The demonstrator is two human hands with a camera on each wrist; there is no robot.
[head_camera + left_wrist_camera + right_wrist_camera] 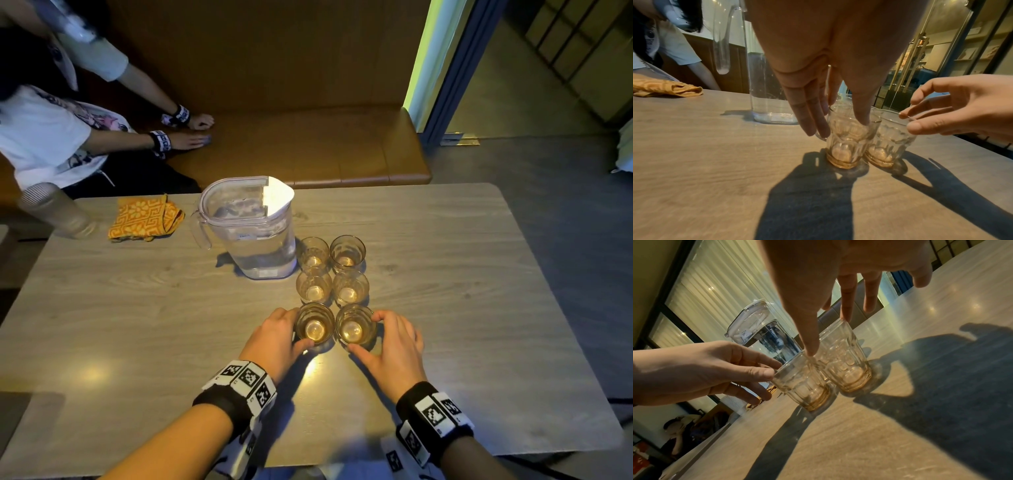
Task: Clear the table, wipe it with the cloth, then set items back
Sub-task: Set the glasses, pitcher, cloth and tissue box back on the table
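Observation:
Several empty amber-tinted glasses (347, 254) stand in two rows on the grey wooden table (137, 325), right of a clear lidded pitcher (253, 233). My left hand (297, 329) curls round the near-left glass (315, 329), thumb in front and fingers on its far side (818, 128). My right hand (368, 334) pinches the near-right glass (354, 330) between thumb and index at the rim (845, 318). Both glasses stand on the table, touching each other. An orange patterned cloth (145, 217) lies crumpled at the back left.
A frosted tumbler (51, 212) stands at the table's back left corner. Behind the table runs a brown padded bench (308, 147), on which another person (51, 137) leans with both hands. A doorway opens at the back right.

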